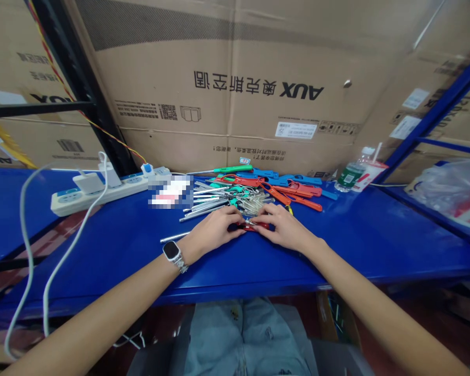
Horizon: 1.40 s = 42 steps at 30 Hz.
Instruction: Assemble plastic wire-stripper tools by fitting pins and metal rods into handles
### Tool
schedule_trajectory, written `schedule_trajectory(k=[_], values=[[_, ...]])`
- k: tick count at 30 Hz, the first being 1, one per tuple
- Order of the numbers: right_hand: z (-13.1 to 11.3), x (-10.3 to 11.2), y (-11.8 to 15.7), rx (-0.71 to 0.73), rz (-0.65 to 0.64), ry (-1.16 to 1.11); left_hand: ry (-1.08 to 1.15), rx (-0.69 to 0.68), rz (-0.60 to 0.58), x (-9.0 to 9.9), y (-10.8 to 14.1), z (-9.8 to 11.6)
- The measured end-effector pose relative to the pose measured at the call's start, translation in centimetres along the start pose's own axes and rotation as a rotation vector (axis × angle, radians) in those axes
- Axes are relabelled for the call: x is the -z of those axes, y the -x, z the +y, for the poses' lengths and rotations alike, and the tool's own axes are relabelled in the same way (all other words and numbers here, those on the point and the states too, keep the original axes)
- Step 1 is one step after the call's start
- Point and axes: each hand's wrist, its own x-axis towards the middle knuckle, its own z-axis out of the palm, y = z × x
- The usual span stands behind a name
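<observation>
Near the middle of the blue table (235, 261), my left hand (218, 228) is closed on the left part of a red plastic piece (261, 225). My right hand (281, 226) pinches the same piece from the right, with a small metal part between the fingertips of both hands. Just beyond lie silver metal rods (207, 204), small clear and green parts (246, 198), and red-orange plastic pieces (297, 192). Blue plastic pieces (293, 179) lie behind these. One rod (174, 237) points out from beside my left wrist.
A white power strip (113, 192) with plugs and hanging cables is at the left. A bottle (350, 175) and a cup with a straw (370, 175) stand at the back right. Large cardboard boxes (235, 52) form the back. A plastic bag (450, 188) lies far right.
</observation>
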Motion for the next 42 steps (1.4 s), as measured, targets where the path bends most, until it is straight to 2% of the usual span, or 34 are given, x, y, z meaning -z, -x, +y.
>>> schedule_trajectory(k=[5,8,16,22,27,30,42], values=[[-0.8,1.7,-1.9,0.059,-0.207,0.162,-0.004,-0.008,0.004,-0.2,0.0,-0.3],[-1.4,2.2,-2.6,0.075,-0.268,0.252,-0.017,-0.016,0.005,-0.2,0.0,-0.4],[-0.9,1.7,-1.1,-0.007,-0.212,0.110,-0.060,-0.055,-0.013,-0.2,0.2,-0.4],[-1.9,1.1,0.1,-0.043,-0.148,0.136,-0.080,-0.048,-0.039,-0.1,0.2,-0.1],[-2.1,0.7,0.3,-0.048,-0.132,0.226,-0.027,0.044,-0.023,0.2,0.0,0.3],[-2.0,0.7,0.4,-0.042,-0.136,0.262,-0.023,0.026,-0.033,0.2,0.0,0.3],[-2.3,0.8,0.4,-0.094,-0.112,0.154,-0.063,-0.002,-0.037,-0.4,-0.4,0.1]])
